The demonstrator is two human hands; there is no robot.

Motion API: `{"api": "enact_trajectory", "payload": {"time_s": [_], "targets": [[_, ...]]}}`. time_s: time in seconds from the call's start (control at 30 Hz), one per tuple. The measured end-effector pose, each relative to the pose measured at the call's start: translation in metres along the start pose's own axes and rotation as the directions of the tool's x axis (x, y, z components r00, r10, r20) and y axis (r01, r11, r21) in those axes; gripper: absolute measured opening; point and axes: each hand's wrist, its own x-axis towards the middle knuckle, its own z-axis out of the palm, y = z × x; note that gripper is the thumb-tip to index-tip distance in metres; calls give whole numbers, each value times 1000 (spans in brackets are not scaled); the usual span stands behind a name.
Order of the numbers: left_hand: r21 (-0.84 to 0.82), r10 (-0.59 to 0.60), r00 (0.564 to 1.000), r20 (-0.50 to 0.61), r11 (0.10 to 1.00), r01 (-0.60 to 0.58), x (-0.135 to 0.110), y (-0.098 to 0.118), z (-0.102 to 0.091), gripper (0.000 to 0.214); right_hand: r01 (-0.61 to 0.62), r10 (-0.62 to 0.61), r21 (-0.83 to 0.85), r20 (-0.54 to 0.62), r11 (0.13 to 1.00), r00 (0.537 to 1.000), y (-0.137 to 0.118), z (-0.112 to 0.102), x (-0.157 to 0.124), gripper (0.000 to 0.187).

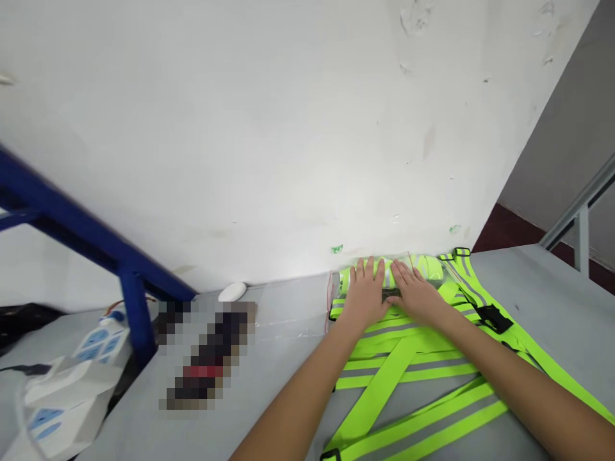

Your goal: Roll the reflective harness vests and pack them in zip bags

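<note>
My left hand (366, 296) lies flat with fingers spread on a clear plastic bag (435, 270) that holds rolled neon-yellow reflective strapping. Beside it, my right hand (417, 296) rests on the same bag, fingers stretched out, the two thumbs close together. The bag lies against the foot of the white wall. Loose neon-yellow reflective straps (391, 374) with grey stripes spread over the grey tabletop below my hands and under my forearms. A black buckle (494, 318) sits on the straps to the right.
Flat clear plastic bags (293, 314) lie left of my hands. A white oval object (232, 292) sits by the wall (269, 160), near a pixelated patch (211, 358). Blue metal framing (134, 301) stands at left, beside white boxes with blue markings (98, 346). A grey metal frame (581, 237) is at right.
</note>
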Motion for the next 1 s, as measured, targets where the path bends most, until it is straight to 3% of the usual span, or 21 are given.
{"api": "enact_trajectory", "payload": {"time_s": [0.17, 0.27, 0.37, 0.43, 0.53, 0.6, 0.67, 0.7, 0.77, 0.8, 1.0], "targets": [[27, -10, 1000, 21, 1000, 9, 2, 3, 0, 87, -16, 11, 45, 100, 999, 995, -2, -16, 2, 80], [25, -15, 995, 100, 1000, 12, 7, -2, -4, 92, -13, 5, 62, 134, 998, 991, -2, -35, -5, 81], [9, -12, 986, 165, 1000, 11, 12, -6, -12, 97, -8, 6, 48, 41, 999, 999, 3, -57, -43, 75], [9, 7, 993, 117, 1000, -8, 15, 0, -20, 96, -46, 51, 54, -96, 997, 994, 10, -68, -85, 62], [-26, 89, 996, -32, 996, -90, 21, 36, -31, 84, -235, 258, 113, -284, 965, 923, 25, -74, -155, 42], [-108, 210, 976, -52, 971, -215, 25, 75, -34, 68, -400, 435, 171, -393, 900, 810, 34, -67, -194, 38], [-197, 415, 910, -16, 891, -410, 31, 117, -30, 53, -498, 529, 193, -434, 846, 730, 40, -55, -219, 38], [-224, 505, 863, 7, 842, -491, 34, 135, -26, 52, -523, 549, 192, -440, 831, 710, 41, -48, -226, 38], [-259, 598, 800, 53, 782, -567, 39, 162, -13, 55, -539, 559, 181, -433, 823, 707, 40, -34, -231, 40], [-275, 608, 791, 66, 773, -572, 42, 170, -6, 57, -538, 559, 182, -424, 823, 712, 38, -29, -230, 40], [-478, 492, 870, -36, 756, -447, 47, 169, 25, 63, -524, 569, 224, -373, 822, 733, 32, -20, -217, 29]]}}
